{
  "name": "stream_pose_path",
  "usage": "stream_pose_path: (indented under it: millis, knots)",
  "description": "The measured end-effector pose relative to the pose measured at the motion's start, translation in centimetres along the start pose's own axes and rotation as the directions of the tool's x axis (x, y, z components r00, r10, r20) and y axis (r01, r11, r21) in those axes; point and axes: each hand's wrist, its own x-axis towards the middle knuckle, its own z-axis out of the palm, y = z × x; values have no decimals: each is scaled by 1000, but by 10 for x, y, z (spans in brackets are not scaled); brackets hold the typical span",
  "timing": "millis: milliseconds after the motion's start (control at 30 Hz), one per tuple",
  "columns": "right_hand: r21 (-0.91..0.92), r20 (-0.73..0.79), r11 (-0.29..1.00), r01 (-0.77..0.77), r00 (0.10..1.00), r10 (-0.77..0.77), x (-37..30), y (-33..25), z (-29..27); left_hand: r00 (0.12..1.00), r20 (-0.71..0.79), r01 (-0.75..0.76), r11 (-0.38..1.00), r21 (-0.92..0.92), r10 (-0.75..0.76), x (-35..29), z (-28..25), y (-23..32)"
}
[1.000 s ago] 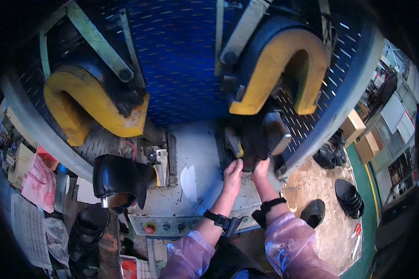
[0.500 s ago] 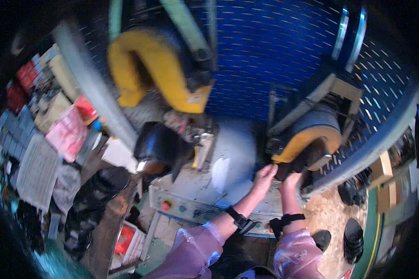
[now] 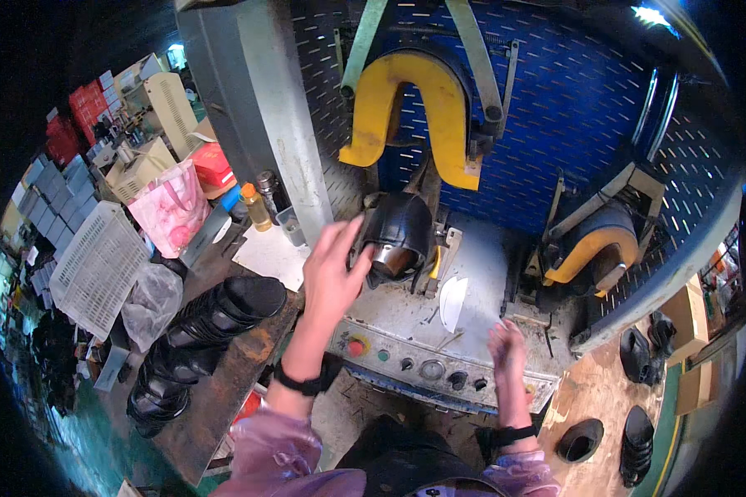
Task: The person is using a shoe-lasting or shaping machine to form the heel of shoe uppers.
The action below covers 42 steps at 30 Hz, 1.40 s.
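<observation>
A black leather shoe upper piece (image 3: 402, 219) is draped over the left mould of a machine, a shiny metal edge showing at its lower front. My left hand (image 3: 333, 263) is just at its left side, thumb and fingers apart; whether the fingertips touch the leather I cannot tell. Above the piece hangs a yellow U-shaped clamp pad (image 3: 373, 108), raised clear of it. My right hand (image 3: 507, 346) is over the right front of the machine bed, fingers loosely curled in, with nothing visible in them. Behind it stands the right station with its orange-yellow pad (image 3: 593, 253).
A control panel (image 3: 406, 364) with knobs and a red button runs along the machine's front. White paper pieces (image 3: 453, 302) lie on the bed. Stacked black leather pieces (image 3: 195, 340) fill the left bench; more black pieces (image 3: 637, 443) lie on the right board. A grey post (image 3: 278, 108) rises at the left.
Both hands have left the right station. My left hand has moved left to the leather on the left mould; my right hand has drawn back toward the panel. The view has swung left.
</observation>
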Motion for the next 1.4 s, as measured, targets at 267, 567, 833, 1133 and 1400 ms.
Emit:
stream_pose_path:
  millis: [267,567,833,1133,1400]
  knots:
    - [-249,570,772,585,733,-371,-101,-54,140,925,203,-333,943,28,321,-52,-58,14]
    - [-287,515,949,-131,814,268,-191,-41,76,849,404,-268,936,-228,342,-137,-29,19]
    - [-673,106,733,97,994,-35,-254,-67,-14,141,989,916,385,-113,-46,-236,19,72]
    - [-455,-383,849,270,801,-460,-324,-79,-186,-54,879,933,337,-124,473,-323,150,234]
    - [-63,-776,965,253,596,-207,-367,-25,-335,-50,279,-161,268,-950,959,-412,288,299]
